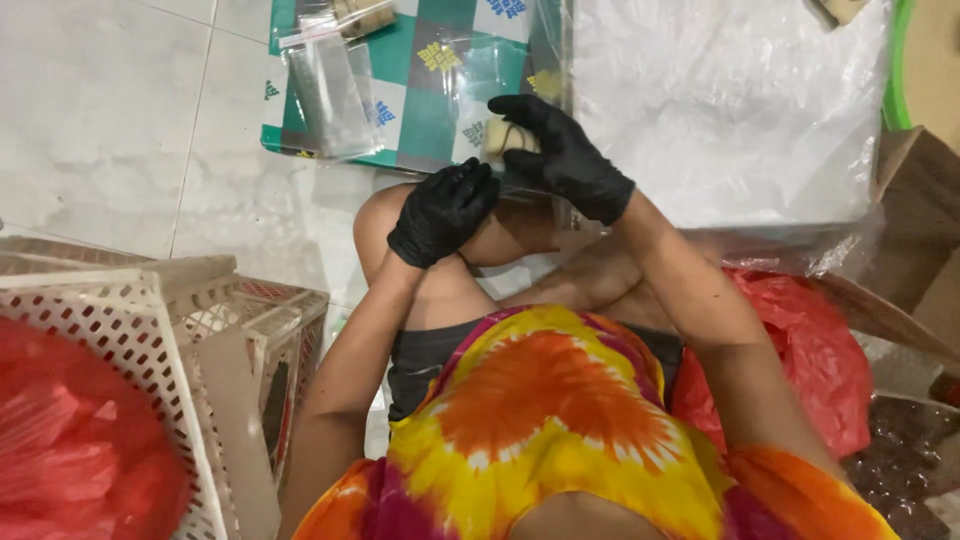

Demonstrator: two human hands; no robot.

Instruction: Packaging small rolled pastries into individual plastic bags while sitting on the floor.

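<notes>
Gloves on both hands: right hand (565, 155) pinches a pale roll (503, 137) above the knee; left hand (443, 210) curls on clear bag (520, 180). Best hold bag mouth wide, slide roll straight in.

The scene is evenly and fairly brightly lit by soft indoor light from above. The pale floor tiles (110, 110) at far left look washed out, and the clear plastic sheet (730, 100) at far right shows whitish glare. Shadows are faint. The black-gloved hands lose surface detail. Near edges show mild softness and wide-angle stretching.
</notes>
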